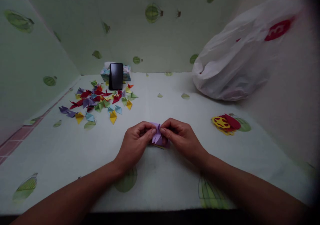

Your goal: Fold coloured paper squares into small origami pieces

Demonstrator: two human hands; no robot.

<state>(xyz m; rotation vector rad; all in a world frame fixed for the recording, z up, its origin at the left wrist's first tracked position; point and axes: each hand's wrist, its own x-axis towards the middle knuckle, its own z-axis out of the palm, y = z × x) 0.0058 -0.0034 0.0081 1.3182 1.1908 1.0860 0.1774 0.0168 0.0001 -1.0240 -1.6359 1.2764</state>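
Note:
A partly folded piece of purple origami paper is held between my two hands near the middle of the table. My left hand pinches its left side between thumb and fingers. On the other side, my right hand grips the paper the same way, with its fingers curled. Narrow pointed flaps stand up between the thumbs. Beneath it lies more flat paper, purple with a yellowish edge, partly hidden by my hands. Folded paper cranes in several colours are heaped at the back left.
A black phone leans against a tissue box behind the cranes. A large white plastic bag stands at the back right. Red and yellow paper cut-outs lie in front of it. Balloon-patterned covering spreads over the table.

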